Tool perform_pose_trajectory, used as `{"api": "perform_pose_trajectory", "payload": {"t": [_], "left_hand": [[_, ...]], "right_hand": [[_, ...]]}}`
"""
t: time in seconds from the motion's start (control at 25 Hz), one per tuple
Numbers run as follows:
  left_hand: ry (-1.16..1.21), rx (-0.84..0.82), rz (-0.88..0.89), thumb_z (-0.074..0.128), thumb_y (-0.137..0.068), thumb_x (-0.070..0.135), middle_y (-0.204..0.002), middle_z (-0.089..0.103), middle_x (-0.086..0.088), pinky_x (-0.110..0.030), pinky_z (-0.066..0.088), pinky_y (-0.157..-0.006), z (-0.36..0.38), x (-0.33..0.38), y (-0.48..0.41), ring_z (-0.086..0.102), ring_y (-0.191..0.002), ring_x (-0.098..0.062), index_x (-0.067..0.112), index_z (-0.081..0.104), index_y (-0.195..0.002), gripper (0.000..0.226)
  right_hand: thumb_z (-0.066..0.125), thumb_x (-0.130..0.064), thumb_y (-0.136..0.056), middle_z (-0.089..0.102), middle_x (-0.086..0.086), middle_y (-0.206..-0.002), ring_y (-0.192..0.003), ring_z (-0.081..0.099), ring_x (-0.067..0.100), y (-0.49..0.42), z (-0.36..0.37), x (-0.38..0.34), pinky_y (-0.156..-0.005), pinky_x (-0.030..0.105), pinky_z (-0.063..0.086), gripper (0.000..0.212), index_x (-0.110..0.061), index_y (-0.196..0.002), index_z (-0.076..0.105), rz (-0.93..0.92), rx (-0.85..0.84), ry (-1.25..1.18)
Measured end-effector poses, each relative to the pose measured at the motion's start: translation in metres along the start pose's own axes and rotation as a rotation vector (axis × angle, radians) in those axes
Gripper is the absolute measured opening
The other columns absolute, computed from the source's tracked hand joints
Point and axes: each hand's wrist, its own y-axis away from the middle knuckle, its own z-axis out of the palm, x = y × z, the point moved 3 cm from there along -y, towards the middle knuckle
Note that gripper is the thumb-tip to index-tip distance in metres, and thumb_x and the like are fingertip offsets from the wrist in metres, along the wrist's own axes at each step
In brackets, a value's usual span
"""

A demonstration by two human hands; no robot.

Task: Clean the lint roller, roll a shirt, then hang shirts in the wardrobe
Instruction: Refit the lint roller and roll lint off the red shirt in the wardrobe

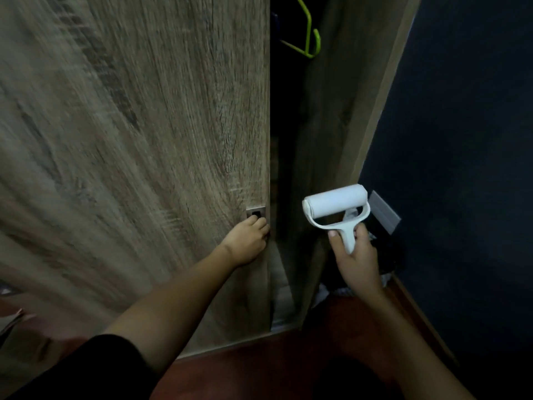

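Gripping the white handle, the right hand (356,258) wraps its fingers and thumb round the lint roller (336,204) and holds it upright, drum uppermost, in front of the dark gap of the wardrobe. The drum's sheet looks pale and fairly clean, though the light is too dim to tell whether any lint clings to it. The left hand (249,241) curls its fingertips round the free edge of the wardrobe door (144,140), just below the small metal pull plate (255,212); the door's wood grain is smeared by blur. Through the narrow opening, a green hanger (310,39) hangs high up with nothing on it. No shirt can be seen anywhere. Judging from this, the work is at an early stage or between steps: the roller is in hand, the wardrobe only partly open, and rolling a shirt and hanging the shirts appear not yet done. A dark blue wall (461,140) stands to the right.
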Motion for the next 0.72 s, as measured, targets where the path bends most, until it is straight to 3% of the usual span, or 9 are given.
{"api": "perform_pose_trajectory", "payload": {"t": [0.2, 0.36, 0.56, 0.72], "left_hand": [[-0.055, -0.079, -0.028, 0.035, -0.081, 0.029, -0.092, 0.069, 0.002, -0.029, 0.047, -0.077, 0.036, -0.023, 0.078, 0.06, -0.084, -0.018, 0.022, 0.076, -0.079, 0.041], [-0.063, -0.11, -0.078, 0.039, -0.077, 0.028, -0.086, 0.068, 0.002, -0.028, 0.048, -0.075, 0.057, -0.047, 0.137, 0.059, -0.079, -0.018, 0.02, 0.076, -0.075, 0.038], [-0.07, -0.164, -0.142, 0.034, -0.093, 0.023, -0.12, 0.056, -0.014, -0.041, 0.037, -0.098, 0.088, -0.064, 0.202, 0.049, -0.107, -0.031, 0.002, 0.062, -0.113, 0.041], [-0.054, -0.266, -0.179, 0.045, -0.081, 0.029, -0.092, 0.066, 0.0, -0.032, 0.046, -0.082, 0.104, -0.078, 0.244, 0.058, -0.085, -0.021, 0.017, 0.075, -0.083, 0.032]], "right_hand": [[0.06, -0.025, -0.088, 0.059, -0.012, -0.079, -0.072, 0.057, -0.003, 0.027, 0.054, -0.035, -0.062, 0.015, 0.043, 0.014, -0.02, -0.098, 0.05, -0.06, -0.038, -0.051], [0.06, -0.024, -0.088, 0.059, -0.011, -0.076, -0.071, 0.056, 0.004, 0.043, 0.091, -0.059, -0.068, 0.029, 0.043, 0.015, -0.013, -0.095, 0.052, -0.077, -0.031, -0.064], [0.06, -0.026, -0.088, 0.06, -0.006, -0.076, -0.072, 0.057, 0.013, 0.069, 0.131, -0.078, -0.07, 0.029, 0.04, 0.02, -0.01, -0.099, 0.053, -0.075, -0.058, -0.057], [0.06, -0.026, -0.088, 0.062, 0.002, -0.085, -0.081, 0.058, 0.02, 0.085, 0.15, -0.086, -0.073, 0.03, 0.041, 0.022, -0.009, -0.101, 0.053, -0.068, -0.055, -0.059]]}}
